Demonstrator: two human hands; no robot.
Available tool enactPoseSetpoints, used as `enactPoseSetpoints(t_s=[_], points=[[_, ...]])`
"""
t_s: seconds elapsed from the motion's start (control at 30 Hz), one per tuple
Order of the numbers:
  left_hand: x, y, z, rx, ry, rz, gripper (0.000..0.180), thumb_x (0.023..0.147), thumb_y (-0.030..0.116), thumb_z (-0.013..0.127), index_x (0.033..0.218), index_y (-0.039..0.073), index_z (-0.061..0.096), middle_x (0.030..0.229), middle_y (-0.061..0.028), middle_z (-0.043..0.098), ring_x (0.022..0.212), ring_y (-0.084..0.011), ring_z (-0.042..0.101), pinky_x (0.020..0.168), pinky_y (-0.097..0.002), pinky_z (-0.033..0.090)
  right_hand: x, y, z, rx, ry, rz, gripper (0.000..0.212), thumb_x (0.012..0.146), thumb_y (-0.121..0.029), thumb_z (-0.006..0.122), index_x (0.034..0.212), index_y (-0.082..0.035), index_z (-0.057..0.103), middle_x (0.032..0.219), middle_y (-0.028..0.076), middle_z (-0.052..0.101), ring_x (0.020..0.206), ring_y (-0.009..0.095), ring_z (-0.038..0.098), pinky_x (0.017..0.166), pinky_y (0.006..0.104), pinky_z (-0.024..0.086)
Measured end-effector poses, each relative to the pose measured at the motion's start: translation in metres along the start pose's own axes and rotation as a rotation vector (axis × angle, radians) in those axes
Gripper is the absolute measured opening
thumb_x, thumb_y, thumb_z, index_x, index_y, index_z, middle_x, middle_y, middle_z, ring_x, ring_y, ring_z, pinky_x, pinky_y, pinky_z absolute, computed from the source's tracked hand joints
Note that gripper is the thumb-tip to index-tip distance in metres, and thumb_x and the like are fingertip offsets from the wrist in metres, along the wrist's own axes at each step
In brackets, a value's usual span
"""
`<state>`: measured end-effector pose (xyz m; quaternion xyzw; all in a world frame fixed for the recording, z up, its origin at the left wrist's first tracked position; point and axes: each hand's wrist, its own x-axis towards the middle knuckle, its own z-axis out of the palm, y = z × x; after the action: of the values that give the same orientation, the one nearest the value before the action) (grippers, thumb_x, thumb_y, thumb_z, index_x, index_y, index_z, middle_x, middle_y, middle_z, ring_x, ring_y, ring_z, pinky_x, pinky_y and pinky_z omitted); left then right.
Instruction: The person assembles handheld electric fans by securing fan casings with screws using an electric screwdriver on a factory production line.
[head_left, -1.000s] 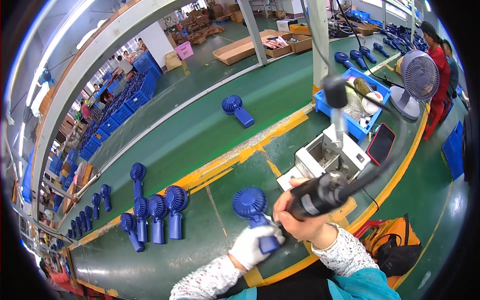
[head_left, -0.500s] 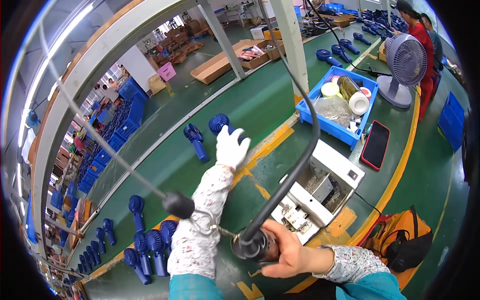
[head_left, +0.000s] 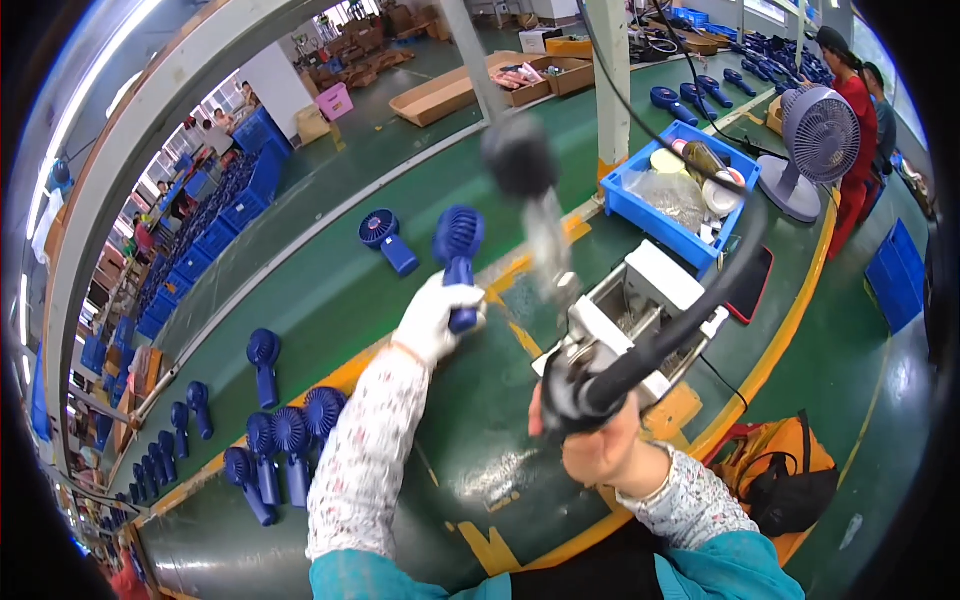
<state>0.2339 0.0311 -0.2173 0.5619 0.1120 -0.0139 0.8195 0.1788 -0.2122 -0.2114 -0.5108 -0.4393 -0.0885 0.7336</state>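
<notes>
My left hand (head_left: 430, 325), in a white glove, has its fingers wrapped round the handle of a blue handheld fan (head_left: 459, 236), fan head pointing away from me. Another blue fan (head_left: 380, 228) lies just left of it on the green belt. My bare right hand (head_left: 605, 450) grips a black, cable-hung electric screwdriver (head_left: 572, 395), blurred by motion; its tip is hidden. The screwdriver is beside the near end of a white screw feeder box (head_left: 665, 275), whose open bin holds small metal screws.
More blue fans (head_left: 291, 432) stand in a cluster and a row at left. A blue tray (head_left: 690, 250) with bottles and a bag sits beyond the feeder, near a red-edged phone (head_left: 752, 290) and a grey desk fan (head_left: 820, 135). Co-workers (head_left: 853, 130) stand far right. An orange bag (head_left: 785, 470) is at lower right.
My left hand has closed on a fan from the belt and drawn it nearer. My right hand has carried the screwdriver up and right toward the feeder. The view has shifted slightly.
</notes>
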Motion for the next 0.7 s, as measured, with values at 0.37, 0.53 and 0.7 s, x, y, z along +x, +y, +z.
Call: enactPoseSetpoints(t_s=[0.37, 0.53, 0.7], points=[[-0.188, -0.109, 0.084, -0.830, 0.075, -0.278, 0.025, 0.081, -0.001, 0.062, 0.103, 0.001, 0.052, 0.092, -0.0118, 0.057, 0.085, -0.0259, 0.058, 0.080, -0.0407, 0.050, 0.028, -0.017, 0.027, 0.118, 0.227, 0.119, 0.060, 0.090, -0.050, 0.053, 0.112, 0.005, 0.046, 0.075, 0.007, 0.059, 0.061, 0.012, 0.057, 0.058, 0.0243, 0.047], [-0.192, -0.112, 0.098, -0.701, 0.182, -0.271, 0.019, 0.082, 0.003, 0.064, 0.098, -0.003, 0.055, 0.084, -0.0115, 0.060, 0.075, -0.0225, 0.061, 0.074, -0.0370, 0.052, 0.009, -0.013, 0.040, 0.242, 0.186, 0.210, 0.081, 0.082, -0.064, 0.053, 0.128, 0.001, 0.037, 0.080, 0.011, 0.057, 0.060, 0.017, 0.057, 0.054, 0.0273, 0.047], [-0.192, -0.111, 0.105, -0.679, 0.263, -0.257, 0.017, 0.082, 0.002, 0.063, 0.098, -0.003, 0.056, 0.083, -0.0114, 0.061, 0.073, -0.0214, 0.061, 0.072, -0.0346, 0.053, 0.009, -0.015, 0.039, 0.293, 0.181, 0.249, 0.086, 0.080, -0.066, 0.054, 0.128, 0.003, 0.035, 0.080, 0.012, 0.057, 0.060, 0.018, 0.058, 0.055, 0.0280, 0.048]])
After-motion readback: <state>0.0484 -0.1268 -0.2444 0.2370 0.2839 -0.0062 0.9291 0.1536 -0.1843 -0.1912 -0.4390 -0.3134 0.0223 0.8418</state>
